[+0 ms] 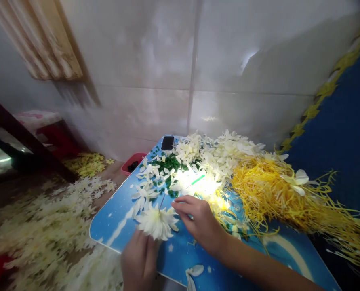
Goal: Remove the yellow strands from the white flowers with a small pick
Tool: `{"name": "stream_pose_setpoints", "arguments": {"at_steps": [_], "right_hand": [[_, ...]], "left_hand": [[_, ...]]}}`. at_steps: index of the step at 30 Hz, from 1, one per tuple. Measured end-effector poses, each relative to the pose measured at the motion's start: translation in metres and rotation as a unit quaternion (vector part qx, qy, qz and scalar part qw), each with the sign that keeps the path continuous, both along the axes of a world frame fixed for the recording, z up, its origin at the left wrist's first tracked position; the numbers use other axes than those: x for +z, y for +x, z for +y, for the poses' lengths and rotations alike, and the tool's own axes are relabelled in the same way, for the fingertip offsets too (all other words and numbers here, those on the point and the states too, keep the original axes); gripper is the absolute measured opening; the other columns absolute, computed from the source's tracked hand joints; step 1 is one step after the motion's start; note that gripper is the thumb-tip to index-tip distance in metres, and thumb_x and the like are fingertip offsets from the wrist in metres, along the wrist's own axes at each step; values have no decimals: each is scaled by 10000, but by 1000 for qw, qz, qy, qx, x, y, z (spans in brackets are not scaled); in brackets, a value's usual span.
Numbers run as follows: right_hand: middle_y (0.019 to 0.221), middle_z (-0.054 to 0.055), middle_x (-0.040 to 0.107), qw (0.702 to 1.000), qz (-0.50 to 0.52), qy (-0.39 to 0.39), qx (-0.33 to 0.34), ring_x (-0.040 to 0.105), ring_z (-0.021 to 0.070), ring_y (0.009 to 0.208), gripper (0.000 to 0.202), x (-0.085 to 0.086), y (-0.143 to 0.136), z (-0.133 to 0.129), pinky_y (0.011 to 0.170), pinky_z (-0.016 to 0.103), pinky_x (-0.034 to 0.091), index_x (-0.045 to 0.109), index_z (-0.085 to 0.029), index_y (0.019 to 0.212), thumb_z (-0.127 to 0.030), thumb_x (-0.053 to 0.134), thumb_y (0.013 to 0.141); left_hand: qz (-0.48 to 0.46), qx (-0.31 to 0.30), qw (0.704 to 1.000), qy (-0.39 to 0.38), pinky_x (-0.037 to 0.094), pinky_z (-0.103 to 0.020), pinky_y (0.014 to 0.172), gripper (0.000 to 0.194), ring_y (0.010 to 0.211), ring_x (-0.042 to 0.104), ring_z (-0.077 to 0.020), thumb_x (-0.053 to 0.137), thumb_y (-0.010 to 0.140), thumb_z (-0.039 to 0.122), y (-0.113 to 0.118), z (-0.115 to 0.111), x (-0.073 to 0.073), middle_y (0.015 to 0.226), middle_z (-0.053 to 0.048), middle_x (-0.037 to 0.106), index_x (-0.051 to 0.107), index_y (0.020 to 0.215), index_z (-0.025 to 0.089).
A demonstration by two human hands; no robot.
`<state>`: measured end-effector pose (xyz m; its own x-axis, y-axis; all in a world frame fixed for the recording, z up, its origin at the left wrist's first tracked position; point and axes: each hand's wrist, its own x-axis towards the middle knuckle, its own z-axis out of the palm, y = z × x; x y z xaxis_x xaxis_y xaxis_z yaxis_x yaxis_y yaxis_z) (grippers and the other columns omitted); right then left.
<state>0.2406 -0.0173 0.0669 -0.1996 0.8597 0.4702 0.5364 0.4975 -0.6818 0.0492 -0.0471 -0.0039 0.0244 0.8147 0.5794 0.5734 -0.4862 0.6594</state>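
My left hand [140,256] is closed under a many-petalled white artificial flower [157,221], holding it above the near edge of the blue table [122,222]. A thin dark wire [162,201] sticks up from the flower's middle. Just right of the flower is my right hand [199,220], thumb and fingertips drawn together in a pinch; whatever lies between them is too small to make out. Beyond it, a thin tool with a green handle [198,180] lies on brightly lit white petals [182,182].
White petals [228,149] are heaped at the back, with yellow strands [267,190] on the right. Small green pieces [167,165] lie near a phone [168,142]. A pink basin [134,161] stands beside the table. White flowers [55,226] cover the floor at left.
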Motion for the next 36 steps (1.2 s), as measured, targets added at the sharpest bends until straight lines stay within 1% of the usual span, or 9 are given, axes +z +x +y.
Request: {"name": "stream_pose_setpoints", "arguments": {"at_steps": [4, 7, 10, 16, 19, 23, 29, 33, 36], "right_hand": [[953, 123, 765, 1000, -14, 13, 4, 733, 244, 859, 312, -5, 1, -1, 778, 338, 581, 698, -172, 1181, -146, 527, 922], [899, 117, 762, 1000, -25, 12, 8, 724, 251, 838, 219, -7, 2, -2, 766, 336, 568, 735, -182, 1044, -171, 556, 919], [830, 103, 741, 1000, -21, -6, 6, 702, 246, 792, 163, -5, 2, -2, 739, 341, 557, 740, -186, 884, -153, 581, 895], [905, 73, 733, 993, 72, -85, -24, 704, 182, 766, 241, 7, -5, -2, 747, 308, 592, 740, -179, 958, -91, 592, 790], [898, 67, 753, 981, 129, -143, -29, 726, 176, 759, 209, 16, -8, 0, 705, 286, 611, 770, -174, 927, -130, 635, 774], [877, 79, 773, 960, 200, -192, -44, 748, 212, 825, 150, 30, -5, 3, 786, 346, 613, 768, -158, 899, -180, 691, 772], [966, 71, 780, 921, 304, -243, -15, 752, 216, 915, 185, 53, -3, -5, 788, 325, 610, 733, -190, 952, -306, 726, 808], [998, 62, 778, 889, 373, -267, 2, 747, 208, 918, 218, 56, -9, -12, 793, 312, 600, 751, -207, 941, -327, 787, 762], [950, 48, 789, 890, 375, -260, -12, 746, 200, 896, 227, 52, -15, -15, 808, 314, 596, 769, -225, 908, -331, 827, 716]], "left_hand": [[8, 6, 1000, 6, 392, -294, 660, 230, 784, 602, -191, 445, 961, 191, 0, 0, -1, 816, -33, 613, 538, 754, 228], [14, 7, 1000, 8, 392, -295, 643, 248, 816, 615, -200, 447, 959, 197, 0, 0, -1, 843, -46, 628, 516, 723, 231], [26, 10, 999, 18, 380, -294, 625, 248, 744, 593, -193, 444, 958, 193, 0, 1, -1, 774, -29, 595, 520, 725, 233], [51, 17, 998, 36, 367, -296, 614, 236, 661, 549, -193, 439, 968, 232, -2, 1, -4, 693, -9, 545, 557, 763, 235], [62, 12, 997, 52, 374, -309, 609, 250, 648, 547, -209, 425, 974, 270, -3, 1, -1, 680, -15, 563, 555, 761, 245], [42, 13, 997, 65, 386, -305, 555, 273, 577, 549, -205, 451, 963, 300, -5, 1, 4, 618, -13, 570, 544, 710, 253], [9, -2, 999, 39, 467, -305, 583, 231, 673, 629, -226, 451, 963, 340, -8, 1, -3, 711, -50, 637, 622, 834, 254], [6, -25, 999, 40, 469, -310, 628, 189, 688, 642, -230, 435, 966, 276, -8, 1, -5, 737, -36, 635, 614, 910, 255], [11, -42, 998, 54, 482, -309, 674, 213, 749, 670, -236, 411, 967, 245, -7, 1, -3, 795, -40, 656, 621, 997, 260]]}}
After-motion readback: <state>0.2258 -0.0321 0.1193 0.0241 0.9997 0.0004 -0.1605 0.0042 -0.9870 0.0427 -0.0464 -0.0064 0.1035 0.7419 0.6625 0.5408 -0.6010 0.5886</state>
